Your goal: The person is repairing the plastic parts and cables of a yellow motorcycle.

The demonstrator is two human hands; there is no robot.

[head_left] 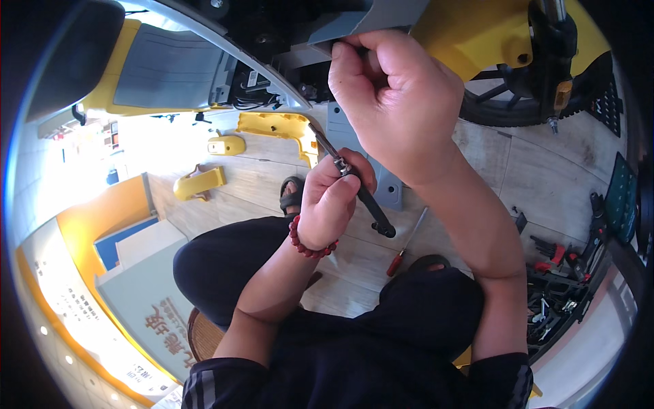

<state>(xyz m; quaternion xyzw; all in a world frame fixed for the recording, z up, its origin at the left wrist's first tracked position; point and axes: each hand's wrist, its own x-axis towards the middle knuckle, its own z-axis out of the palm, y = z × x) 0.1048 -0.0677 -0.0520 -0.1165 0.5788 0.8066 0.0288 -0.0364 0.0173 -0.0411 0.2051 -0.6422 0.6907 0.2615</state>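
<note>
My left hand, with a dark red bead bracelet at the wrist, is closed round a long black tool with a slim metal shaft. The shaft slants up toward the underside of the scooter body. I cannot make out the tool's exact kind. Higher up, my right hand is closed with thumb and fingers bent in, against the lower edge of a grey panel. Whatever lies between its fingertips is hidden. Beside that hand is the yellow front bodywork of the scooter.
A black wheel stands at the upper right. Several yellow covers lie on the tiled floor at the left. A red-handled screwdriver lies between my feet. An open tool case is at the right, a signboard box at the left.
</note>
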